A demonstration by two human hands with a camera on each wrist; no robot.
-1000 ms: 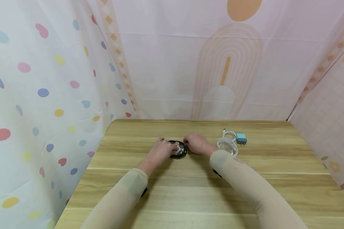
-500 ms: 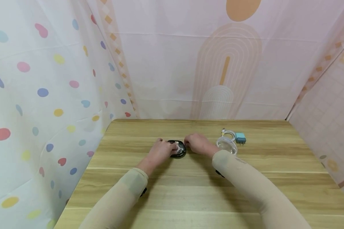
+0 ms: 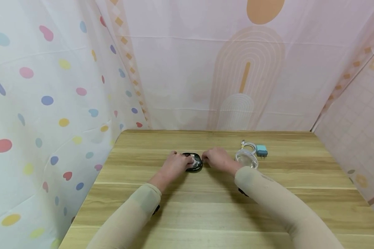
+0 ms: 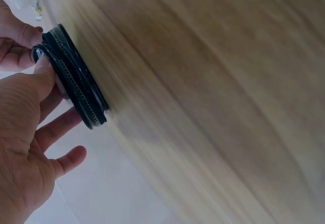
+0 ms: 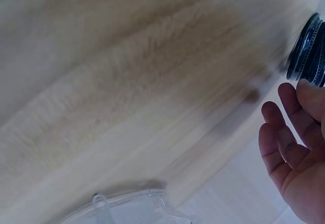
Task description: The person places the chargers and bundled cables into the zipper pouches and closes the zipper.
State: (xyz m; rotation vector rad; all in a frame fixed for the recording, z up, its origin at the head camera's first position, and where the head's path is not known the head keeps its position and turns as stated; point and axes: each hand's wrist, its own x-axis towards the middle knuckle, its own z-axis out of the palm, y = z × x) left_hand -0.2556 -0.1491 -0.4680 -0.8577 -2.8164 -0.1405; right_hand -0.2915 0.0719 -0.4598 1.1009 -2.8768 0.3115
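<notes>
A small oval zip case with black trim and a see-through top rests on the wooden table, its rows of zipper teeth showing in both wrist views. My left hand grips it from the left, thumb over the top and fingers along the side. At its right edge, the thumb and index finger of my right hand pinch the rim; whether they hold a zipper pull is too small to tell. The other fingers of the right hand are loosely bent. What lies inside the case is unclear.
To the right lies a clear oval zip case with white trim, partly behind the right forearm. A coiled white cable and a blue charger plug are beside it. Printed curtains hang behind and along the sides.
My right hand has shifted slightly right and nearer along the edge of the black-trimmed zip case. The left hand and the case have stayed in place.
</notes>
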